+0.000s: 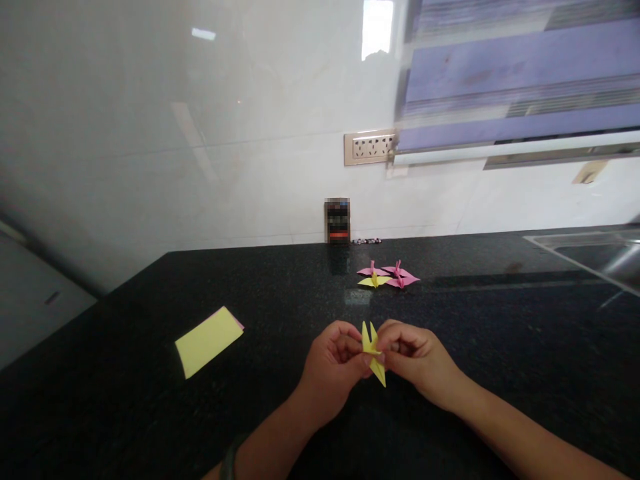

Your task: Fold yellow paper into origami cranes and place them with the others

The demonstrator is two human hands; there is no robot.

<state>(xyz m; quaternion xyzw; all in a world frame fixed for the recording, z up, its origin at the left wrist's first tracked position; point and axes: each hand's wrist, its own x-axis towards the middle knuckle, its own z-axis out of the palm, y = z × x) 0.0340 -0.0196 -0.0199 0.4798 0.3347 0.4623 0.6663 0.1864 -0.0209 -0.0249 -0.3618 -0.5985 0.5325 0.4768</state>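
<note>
A partly folded yellow origami crane (371, 343) is held between both hands over the dark counter, with two narrow points upward and one longer point hanging down. My left hand (336, 357) pinches its left side between thumb and fingers. On the other side, my right hand (413, 357) grips the paper near the middle fold, fingers curled. Beyond the hands stand several finished paper cranes: a yellow crane (375, 281) in front and pink cranes (399, 270) around it. Off to the left lies a stack of yellow paper (210, 341) with a pink edge showing beneath.
The black speckled counter (125, 400) runs back to a white wall. Against it stands a small dark box (337, 223), blurred out, beside a beaded strand (367, 241). A metal sink (600, 257) is at the right. Above are a socket panel (370, 147) and a purple striped blind (520, 80).
</note>
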